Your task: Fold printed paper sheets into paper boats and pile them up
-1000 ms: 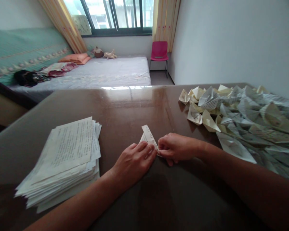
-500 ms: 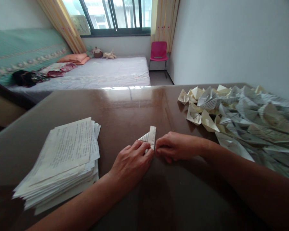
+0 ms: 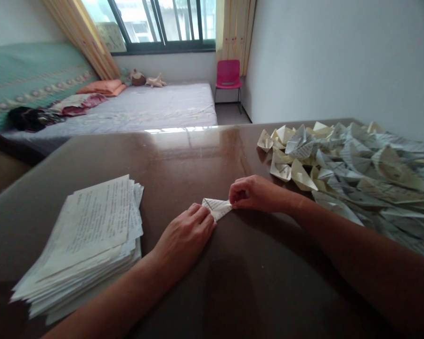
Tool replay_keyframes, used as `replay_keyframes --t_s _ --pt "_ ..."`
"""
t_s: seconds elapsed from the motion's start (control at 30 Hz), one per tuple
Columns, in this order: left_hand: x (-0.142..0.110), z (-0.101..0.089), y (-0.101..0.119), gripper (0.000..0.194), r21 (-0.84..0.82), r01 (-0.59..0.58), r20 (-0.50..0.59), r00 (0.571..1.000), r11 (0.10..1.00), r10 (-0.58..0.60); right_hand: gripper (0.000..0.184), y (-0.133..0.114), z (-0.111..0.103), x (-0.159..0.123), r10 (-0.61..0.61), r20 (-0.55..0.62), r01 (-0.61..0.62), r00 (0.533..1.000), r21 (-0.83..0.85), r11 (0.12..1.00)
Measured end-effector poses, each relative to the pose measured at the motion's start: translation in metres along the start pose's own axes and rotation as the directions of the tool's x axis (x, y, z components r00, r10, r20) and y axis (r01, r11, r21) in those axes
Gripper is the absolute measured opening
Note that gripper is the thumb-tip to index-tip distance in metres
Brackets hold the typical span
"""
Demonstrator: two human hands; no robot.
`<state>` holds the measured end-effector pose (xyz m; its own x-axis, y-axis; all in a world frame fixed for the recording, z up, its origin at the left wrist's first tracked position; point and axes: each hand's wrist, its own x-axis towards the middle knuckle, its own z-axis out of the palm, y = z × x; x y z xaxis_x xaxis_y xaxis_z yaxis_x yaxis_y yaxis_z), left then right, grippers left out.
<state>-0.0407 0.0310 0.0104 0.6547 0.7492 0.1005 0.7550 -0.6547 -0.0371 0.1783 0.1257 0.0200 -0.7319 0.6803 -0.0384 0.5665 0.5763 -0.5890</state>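
We find the left hand point(image 3: 187, 230) palm down, its fingers together and slightly bent over the left end of a small folded paper point(image 3: 219, 207); whether its thumb grips beneath, we cannot tell; we find the right hand point(image 3: 254, 193) turned on its side, fingers curled, thumb and forefinger closed on the paper's right tip; both forearms reach in from the table's near side.

The paper lies about midway between the left and right edges of the glossy brown table point(image 3: 176, 169); towards the left edge we record an uneven stack of printed sheets point(image 3: 95, 226); a heap of paper boats point(image 3: 303, 175) occupies the far right corner and runs down the right edge; beyond the far edge we note a bed point(image 3: 183, 101), a pink chair point(image 3: 228, 74) and a window point(image 3: 178, 23).

The left fingers cover part of the paper; the heap is cut off at right, the table's near edge below; a dark bundle point(image 3: 24, 118) on the bed we cannot identify.
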Motion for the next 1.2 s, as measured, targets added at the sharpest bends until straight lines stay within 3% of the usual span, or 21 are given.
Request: replay_keyframes --t_s 0.07,0.13,0.2,0.27,0.33,0.5,0.67,0.83,1.03,1.2 --pt "0.002 0.008 0.000 0.021 0.033 0.051 -0.066 0.997 0.998 -0.049 0.007 0.001 -0.003 -0.001 -0.058 0.055 0.058 0.997 0.006 0.998" --pt "0.002 0.012 -0.002 0.035 0.054 0.082 -0.103 0.992 0.995 -0.076 0.008 0.003 -0.005 -0.001 -0.119 0.080 0.118 0.990 0.020 0.993" --pt "0.003 0.012 -0.004 0.049 0.053 0.052 -0.081 0.996 0.997 -0.048 0.008 0.007 -0.006 -0.001 -0.166 0.102 0.162 0.981 0.045 0.986" --pt "0.003 0.011 -0.006 0.050 0.032 0.001 -0.037 0.999 0.999 0.000 0.011 0.010 -0.008 -0.001 -0.172 0.141 0.160 0.975 0.093 0.983" --pt "0.004 0.009 -0.008 0.046 0.017 -0.033 -0.019 0.999 0.999 0.033 0.020 0.012 -0.010 -0.001 -0.103 0.163 0.078 0.981 0.154 0.985" --pt "0.001 0.009 -0.006 0.044 0.077 -0.069 -0.036 0.997 0.995 0.072 0.035 0.012 -0.014 0.000 0.185 0.011 -0.184 0.983 0.199 0.963" --pt "-0.005 0.006 0.002 0.044 0.191 -0.098 -0.061 0.992 0.977 0.112 0.039 0.007 -0.013 -0.001 0.214 0.151 -0.244 0.965 0.220 0.945" --pt "-0.004 0.006 0.003 0.045 0.188 -0.094 -0.024 0.995 0.978 0.100 0.028 0.006 -0.009 -0.001 0.167 0.176 -0.212 0.970 0.278 0.937" --pt "-0.002 0.010 -0.003 0.044 0.118 -0.087 -0.035 0.995 0.989 0.092 0.013 0.007 -0.001 0.000 0.073 -0.014 -0.072 0.997 0.044 0.996" --pt "-0.002 0.011 -0.004 0.043 0.099 -0.087 -0.025 0.996 0.991 0.090 0.017 0.007 -0.006 -0.002 -0.065 0.048 0.068 0.997 -0.071 0.995"
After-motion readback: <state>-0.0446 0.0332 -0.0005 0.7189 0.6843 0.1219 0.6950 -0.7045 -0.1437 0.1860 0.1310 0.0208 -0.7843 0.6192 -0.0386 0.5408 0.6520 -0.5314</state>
